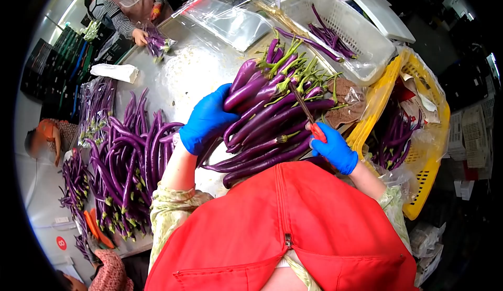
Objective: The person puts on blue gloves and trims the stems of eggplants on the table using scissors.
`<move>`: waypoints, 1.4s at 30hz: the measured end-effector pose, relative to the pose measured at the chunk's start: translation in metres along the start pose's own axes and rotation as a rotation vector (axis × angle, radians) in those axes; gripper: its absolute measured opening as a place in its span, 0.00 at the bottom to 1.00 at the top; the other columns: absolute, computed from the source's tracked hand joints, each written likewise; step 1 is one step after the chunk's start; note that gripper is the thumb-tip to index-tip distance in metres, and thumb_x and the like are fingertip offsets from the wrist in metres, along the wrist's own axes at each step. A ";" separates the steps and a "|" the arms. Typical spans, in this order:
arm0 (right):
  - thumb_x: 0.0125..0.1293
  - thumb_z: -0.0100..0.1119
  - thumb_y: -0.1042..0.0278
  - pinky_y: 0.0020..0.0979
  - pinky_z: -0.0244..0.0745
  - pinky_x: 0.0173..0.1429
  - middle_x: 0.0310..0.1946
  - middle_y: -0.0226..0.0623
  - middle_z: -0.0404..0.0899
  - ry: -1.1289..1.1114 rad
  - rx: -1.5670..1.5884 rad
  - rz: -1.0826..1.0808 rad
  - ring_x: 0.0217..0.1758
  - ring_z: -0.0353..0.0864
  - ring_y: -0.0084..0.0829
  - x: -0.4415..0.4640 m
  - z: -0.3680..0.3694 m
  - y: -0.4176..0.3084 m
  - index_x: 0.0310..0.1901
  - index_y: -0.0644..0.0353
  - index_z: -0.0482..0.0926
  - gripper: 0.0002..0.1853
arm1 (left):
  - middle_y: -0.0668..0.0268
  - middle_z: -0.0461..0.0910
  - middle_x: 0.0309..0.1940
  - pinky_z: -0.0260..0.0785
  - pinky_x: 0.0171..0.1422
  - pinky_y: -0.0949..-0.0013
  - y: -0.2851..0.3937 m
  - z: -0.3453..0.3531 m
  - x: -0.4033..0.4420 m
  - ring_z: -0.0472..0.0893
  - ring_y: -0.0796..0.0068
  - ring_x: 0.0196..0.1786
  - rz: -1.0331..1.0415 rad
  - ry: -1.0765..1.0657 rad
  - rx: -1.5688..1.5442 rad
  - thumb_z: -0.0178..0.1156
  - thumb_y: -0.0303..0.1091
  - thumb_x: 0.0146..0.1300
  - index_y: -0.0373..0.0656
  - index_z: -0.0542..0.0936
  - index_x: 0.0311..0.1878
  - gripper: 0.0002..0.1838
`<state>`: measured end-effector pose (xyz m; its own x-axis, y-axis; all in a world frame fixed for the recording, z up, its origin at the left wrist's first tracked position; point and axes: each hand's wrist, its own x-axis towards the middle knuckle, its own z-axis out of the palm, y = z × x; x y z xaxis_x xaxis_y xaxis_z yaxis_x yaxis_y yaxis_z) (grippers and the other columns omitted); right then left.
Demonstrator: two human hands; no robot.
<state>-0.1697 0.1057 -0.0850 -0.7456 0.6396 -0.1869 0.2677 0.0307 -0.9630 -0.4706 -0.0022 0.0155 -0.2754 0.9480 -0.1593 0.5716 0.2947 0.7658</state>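
"Your right grip (333, 148) is closed around a red-handled tool (317, 132). Your left grip (205, 118) is curved, thumb apart from the fingers, against the eggplant pile (272, 118); its fingertips are hidden, so I cannot tell how firmly it holds."

"What lies about your grips, biggest first?"

"Your desk (178, 76) spreads out under both. Just right of your right grip stands the yellow crate (378, 110), with eggplants inside; ahead of that grip, the white basket (374, 55) holds a few more. The eggplant pile lies between your two grips. Left of your left grip is a loose heap (126, 154) of eggplants, and beyond it, farther from you, a bundle in clear film (97, 107)."

"How far along would you say you are?"

"Partway, I judge. That bundle looks finished; your pile and the heap have no film round them. Ahead of your right grip, the tool's blade lies among green stalks (301, 76). Many are attached yet; whether you have cut any, I cannot tell."
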 end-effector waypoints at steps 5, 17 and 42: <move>0.62 0.54 0.69 0.21 0.69 0.37 0.34 0.28 0.72 0.144 0.232 0.080 0.32 0.71 0.17 -0.003 0.003 -0.020 0.62 0.63 0.65 0.26 | 0.50 0.79 0.41 0.71 0.51 0.61 0.005 0.010 -0.004 0.80 0.54 0.45 -0.029 0.198 0.180 0.64 0.31 0.47 0.45 0.70 0.59 0.31; 0.63 0.53 0.62 0.22 0.73 0.35 0.32 0.35 0.76 -0.272 0.376 0.192 0.30 0.79 0.25 0.023 0.003 -0.041 0.57 0.65 0.64 0.24 | 0.52 0.78 0.37 0.72 0.41 0.55 -0.025 0.050 0.002 0.80 0.52 0.37 0.167 0.426 0.497 0.68 0.36 0.47 0.41 0.66 0.62 0.37; 0.61 0.52 0.69 0.24 0.71 0.31 0.33 0.33 0.71 -0.085 0.202 0.028 0.26 0.71 0.22 0.042 0.022 -0.002 0.56 0.64 0.67 0.21 | 0.53 0.80 0.42 0.71 0.50 0.64 -0.017 0.046 0.003 0.81 0.58 0.44 0.074 0.092 0.164 0.65 0.33 0.47 0.45 0.70 0.60 0.32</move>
<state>-0.2148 0.1153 -0.0954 -0.7908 0.5706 -0.2217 0.1675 -0.1466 -0.9749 -0.4452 0.0008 -0.0270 -0.2930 0.9551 -0.0432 0.7088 0.2473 0.6607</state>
